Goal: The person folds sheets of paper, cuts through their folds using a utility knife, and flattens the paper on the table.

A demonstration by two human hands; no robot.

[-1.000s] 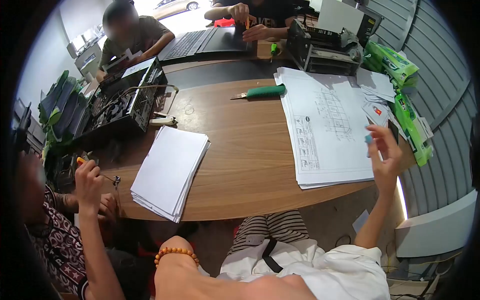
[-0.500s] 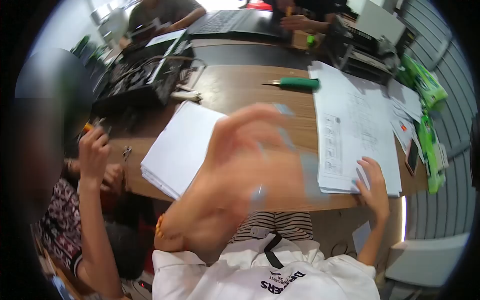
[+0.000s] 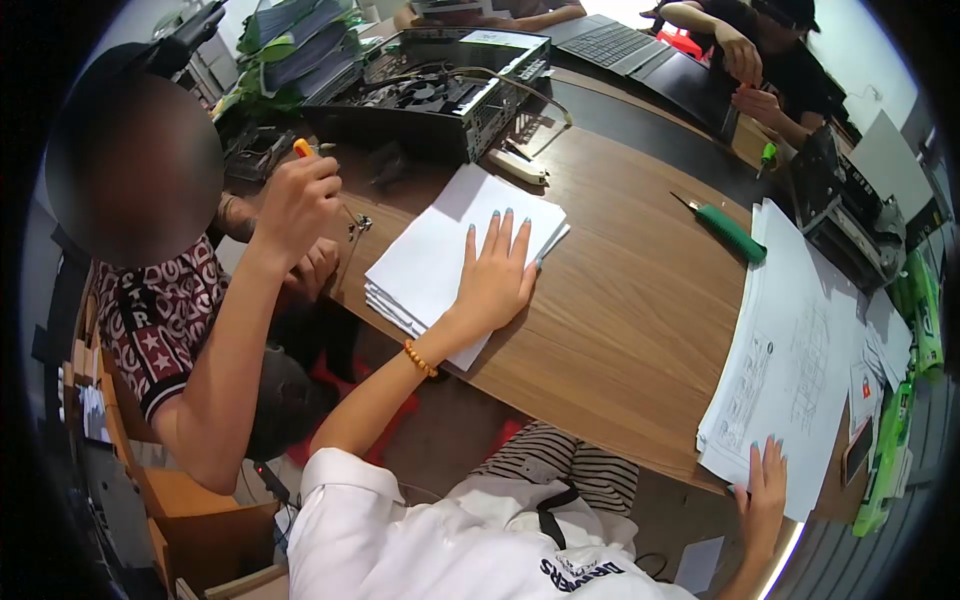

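My left hand (image 3: 497, 277) lies flat with fingers spread on a stack of blank white paper (image 3: 437, 238), near the table's front edge. An orange bead bracelet (image 3: 420, 358) circles that wrist. On the right, my right hand (image 3: 765, 497) rests open on the lower corner of a stack of printed sheets (image 3: 790, 350), which carries line drawings and faint text. Neither hand grips anything. Between the two stacks, nearer the right one, lies a green-handled screwdriver (image 3: 730, 232), its thin metal tip pointing up and left.
An opened computer case (image 3: 450, 95) stands at the back left, a white tool (image 3: 520, 165) beside it. A co-worker's hand (image 3: 300, 205) holds an orange-handled tool at left. Farther back are a laptop (image 3: 607, 47) and another person's hands (image 3: 745, 75). A phone (image 3: 857, 452) and green packages (image 3: 890, 450) lie far right.
My left hand has come down from a blurred, raised position onto the blank paper stack. My right hand stays on the printed sheets. The view has shifted and turned.
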